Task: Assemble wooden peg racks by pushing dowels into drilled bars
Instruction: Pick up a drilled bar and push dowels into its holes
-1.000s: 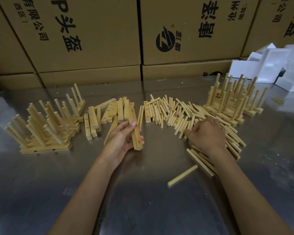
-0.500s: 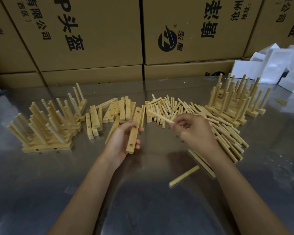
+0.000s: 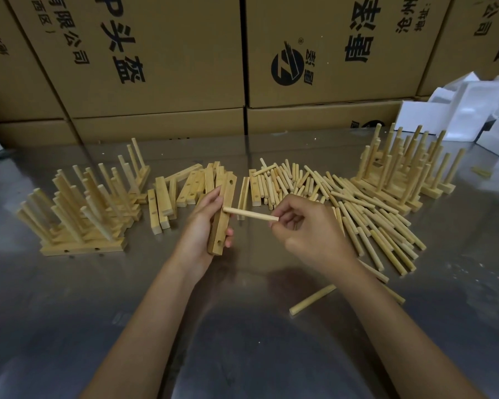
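Two hands, one dowel at the bar's middle hole

Several cardboard boxes (image 3: 156, 53) wall off the far edge of the steel tabletop (image 3: 242, 341), with white foam pieces (image 3: 473, 110) at its far right corner. Finished racks (image 3: 81, 220) stand in a cluster toward the left edge, and a second cluster of racks (image 3: 401, 174) toward the right. Between them lie loose drilled bars (image 3: 185, 185) and a wide scatter of loose dowels (image 3: 357, 208); nothing here is a container, so all parts lie bare on the metal. The left hand (image 3: 198, 234) is closed around one bar (image 3: 222, 217), held above the tabletop's middle with its long axis running near to far, holes facing right. The right hand (image 3: 308, 231) pinches a dowel (image 3: 251, 215), which lies crosswise, at right angles to the bar, its tip touching the bar's face about midway. The push should run leftward along the dowel's own axis
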`<action>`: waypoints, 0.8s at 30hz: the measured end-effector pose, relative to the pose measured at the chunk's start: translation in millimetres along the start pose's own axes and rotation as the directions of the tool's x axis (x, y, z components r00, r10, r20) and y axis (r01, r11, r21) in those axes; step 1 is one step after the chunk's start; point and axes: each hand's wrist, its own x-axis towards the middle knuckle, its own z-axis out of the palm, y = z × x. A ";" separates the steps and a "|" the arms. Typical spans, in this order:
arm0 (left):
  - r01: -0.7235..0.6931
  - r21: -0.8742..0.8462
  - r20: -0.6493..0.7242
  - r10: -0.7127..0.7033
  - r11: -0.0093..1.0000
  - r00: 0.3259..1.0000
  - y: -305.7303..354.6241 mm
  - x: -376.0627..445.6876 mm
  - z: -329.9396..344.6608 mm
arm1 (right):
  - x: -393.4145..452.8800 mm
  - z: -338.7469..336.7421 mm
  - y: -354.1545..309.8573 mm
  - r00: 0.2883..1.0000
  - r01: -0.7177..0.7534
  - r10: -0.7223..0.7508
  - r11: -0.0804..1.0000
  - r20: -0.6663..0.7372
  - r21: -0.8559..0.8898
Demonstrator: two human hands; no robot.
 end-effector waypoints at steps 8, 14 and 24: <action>-0.046 0.080 -0.023 0.048 0.996 0.999 -4.7 -3.1 3.5 | -3.1 2.9 -4.6 0.998 0.064 -0.063 0.997 0.019 -0.051; -0.049 0.174 0.086 0.035 0.983 0.996 -10.7 -12.8 19.1 | -10.1 13.3 -9.6 0.977 0.214 -0.207 0.965 0.057 -0.149; -0.177 0.410 0.127 0.136 0.895 0.982 -16.1 -14.0 18.3 | -16.0 19.4 -12.0 0.972 0.203 -0.233 0.896 -0.028 -0.394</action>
